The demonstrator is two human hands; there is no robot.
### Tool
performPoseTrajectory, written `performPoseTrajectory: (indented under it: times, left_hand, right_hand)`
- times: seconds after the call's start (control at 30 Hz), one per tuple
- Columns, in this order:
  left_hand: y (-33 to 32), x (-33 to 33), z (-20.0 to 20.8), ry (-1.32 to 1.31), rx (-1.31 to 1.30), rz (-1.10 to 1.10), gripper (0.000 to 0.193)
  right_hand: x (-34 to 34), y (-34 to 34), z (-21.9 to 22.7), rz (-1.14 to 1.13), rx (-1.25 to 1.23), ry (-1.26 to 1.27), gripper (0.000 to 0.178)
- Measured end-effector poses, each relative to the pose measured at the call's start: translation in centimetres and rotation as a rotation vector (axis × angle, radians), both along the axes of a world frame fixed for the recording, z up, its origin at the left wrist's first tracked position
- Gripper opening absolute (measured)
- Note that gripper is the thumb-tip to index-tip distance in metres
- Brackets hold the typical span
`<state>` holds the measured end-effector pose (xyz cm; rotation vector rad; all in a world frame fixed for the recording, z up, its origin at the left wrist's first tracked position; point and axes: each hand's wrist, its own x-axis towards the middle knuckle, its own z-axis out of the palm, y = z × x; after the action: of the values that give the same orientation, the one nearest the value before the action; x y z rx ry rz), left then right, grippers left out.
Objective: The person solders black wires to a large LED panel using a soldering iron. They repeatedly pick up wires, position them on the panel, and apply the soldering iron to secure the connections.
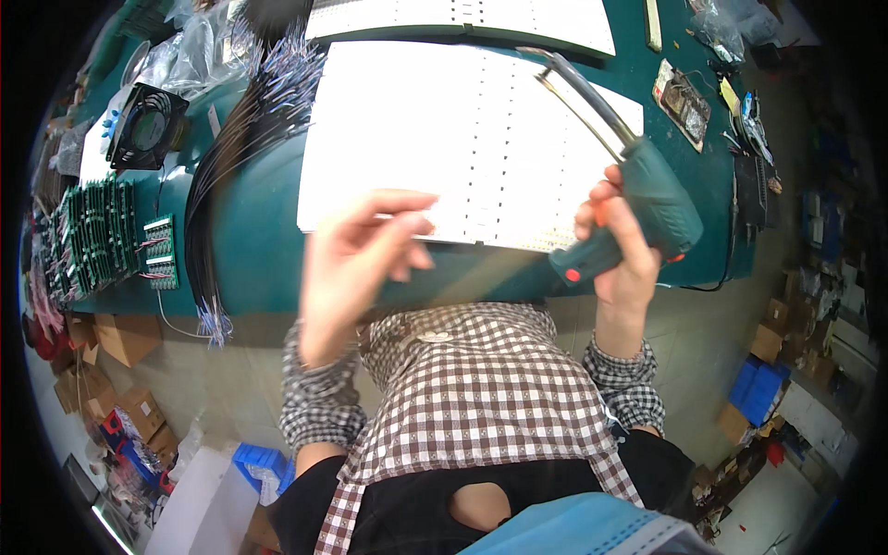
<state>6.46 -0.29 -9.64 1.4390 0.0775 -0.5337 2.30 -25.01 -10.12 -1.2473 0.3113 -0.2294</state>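
My right hand [622,231] is wrapped round the handle of a dark green soldering gun [659,199] with a red trigger and red buttons. The gun's long metal tip and a thin feed tube reach up and left over a white panel [398,129]. Rows of small dark holes or dots run down the panel, which lies flat on the bench. Over its near left edge is my left hand [365,245], a little blurred, fingers loosely bent and thumb apart from the index finger. Nothing shows in it.
A second white panel [536,20] lies beyond the first. On the left are bundled dark wires [208,203], a black fan [148,127], stacked green circuit boards [92,231] and a smaller board [160,252]. A stained pad [683,104] lies at the right. Cardboard boxes [129,338] stand on the floor.
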Motion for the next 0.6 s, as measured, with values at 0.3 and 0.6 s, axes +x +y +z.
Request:
performPoseTrajectory:
  times: [0.3, 0.6]
  left_hand:
    - [4.2, 6.0, 9.9, -1.038, 1.021, 0.298, 0.013]
    - [0.6, 14.3, 2.9, -0.954, 0.571, -0.418, 0.013]
  right_hand:
    - [0.1, -9.7, 1.1, 0.088, 0.345, 0.025, 0.044]
    - [0.0, -10.4, 3.5, 0.191, 0.427, -0.090, 0.046]
